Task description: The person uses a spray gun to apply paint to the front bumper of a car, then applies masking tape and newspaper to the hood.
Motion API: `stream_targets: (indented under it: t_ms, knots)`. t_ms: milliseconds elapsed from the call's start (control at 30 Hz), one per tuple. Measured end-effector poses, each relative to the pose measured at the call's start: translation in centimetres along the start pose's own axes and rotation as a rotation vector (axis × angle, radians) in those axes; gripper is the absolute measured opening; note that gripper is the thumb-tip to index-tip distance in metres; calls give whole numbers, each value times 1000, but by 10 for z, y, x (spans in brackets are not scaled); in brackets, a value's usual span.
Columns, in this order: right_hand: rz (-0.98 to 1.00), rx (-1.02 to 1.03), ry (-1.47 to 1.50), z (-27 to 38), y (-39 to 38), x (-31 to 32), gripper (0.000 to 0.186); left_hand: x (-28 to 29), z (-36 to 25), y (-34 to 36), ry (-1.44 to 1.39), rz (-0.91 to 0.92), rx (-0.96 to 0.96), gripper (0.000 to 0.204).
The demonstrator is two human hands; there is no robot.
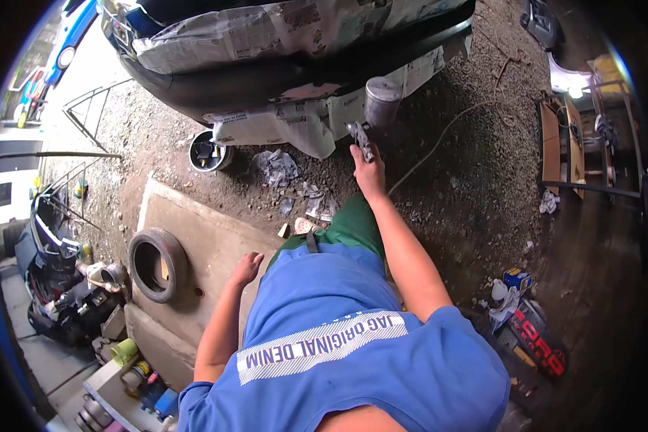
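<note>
- The right grip is closed around a metal spray gun, with its grey cup held just in front of the dark bumper.
- The left grip hangs at the person's left side, fingers loosely curled, seemingly with nothing in it.
- Masking looks done: newspaper covers the area above the bumper and a sheet hangs below it.
- Most of the bumper looks evenly dark, though a pale patch shows near its lower edge. The coating therefore seems partway along, with at least that patch left; whether spray is leaving the nozzle cannot be told.
- A thin hose curves over the gravel on the right, near the right forearm; its joint with the gun is hidden.
- Far of the feet, a bucket and crumpled paper lie close to the bumper and could catch a foot moving left.
- A tyre lies on the concrete slab to the left, well apart from the bumper.
- On the right stands a rack with cardboard panels, out of the way.
</note>
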State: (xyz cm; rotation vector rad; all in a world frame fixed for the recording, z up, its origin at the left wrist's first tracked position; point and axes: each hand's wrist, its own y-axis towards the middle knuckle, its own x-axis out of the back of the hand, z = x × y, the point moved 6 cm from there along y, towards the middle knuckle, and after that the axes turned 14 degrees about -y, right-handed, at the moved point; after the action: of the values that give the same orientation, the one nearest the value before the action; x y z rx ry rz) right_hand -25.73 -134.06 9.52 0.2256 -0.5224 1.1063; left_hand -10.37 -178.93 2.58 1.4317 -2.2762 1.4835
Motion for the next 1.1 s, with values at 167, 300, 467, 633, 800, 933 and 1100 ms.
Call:
stream_targets:
  t_ms: [167, 300, 467, 633, 800, 933, 1100]
  knots:
    - [-81, -56, 45, 2, 17, -32, 42, 24, 45, -1, -13, 27, 72, 51]
    - [-76, -105, 20, -6, 22, -49, 40, 25, 60, 2, -173, 77, 101, 51]
    - [-135, -24, 33, -2, 25, -56, 39, 44, 55, 1, -128, 88, 67, 49]
    - [-166, -24, 28, -2, 23, -52, 43, 65, 38, 4, -52, 49, 62, 46]
    - [-246, -14, 41, -8, 25, -45, 38, 67, 29, 3, -41, 49, 18, 46]
    - [-185, -168, 74, -21, 27, -45, 39, 59, 42, 5, -60, 63, 49, 46]
    - [-213, -91, -39, -4, 28, -29, 40, 45, 50, 7, -110, 88, 84, 47]
